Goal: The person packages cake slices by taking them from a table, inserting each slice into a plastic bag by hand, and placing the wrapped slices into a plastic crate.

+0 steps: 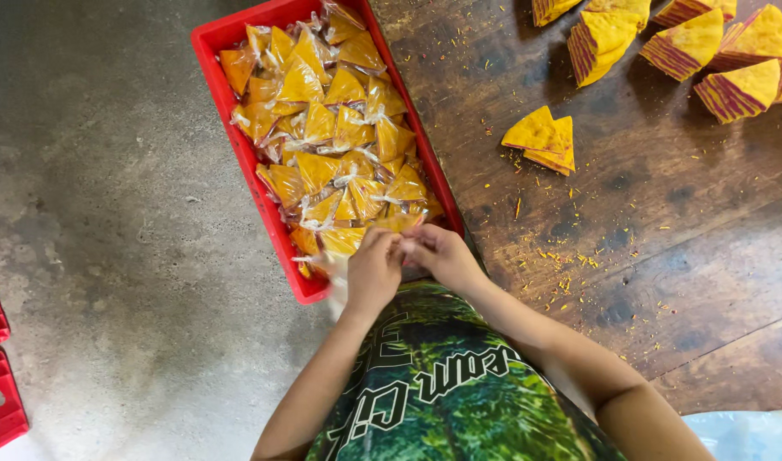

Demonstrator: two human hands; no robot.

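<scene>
We have both hands together close in front of us: our left hand (372, 271) and our right hand (438, 252) meet fingertip to fingertip, the fingers pinched on a small clear bag (333, 271) whose loose plastic trails down just left of the left hand. What the bag holds is hidden behind the fingers, and we cannot tell how far its neck is closed.

Just beyond the fingers sits the red crate (239, 128), already heaped nearly to its rim with sealed bags of yellow triangular pieces (339, 128), so we judge most of the packing done.

Farther out, up and right of the right hand, a small stack of loose triangles (542, 137) lies unbagged on the dark wooden table (664, 222), among orange crumbs. Farthest from us, more unbagged stacks (690, 38) wait at the far edge; these are what is left.
</scene>
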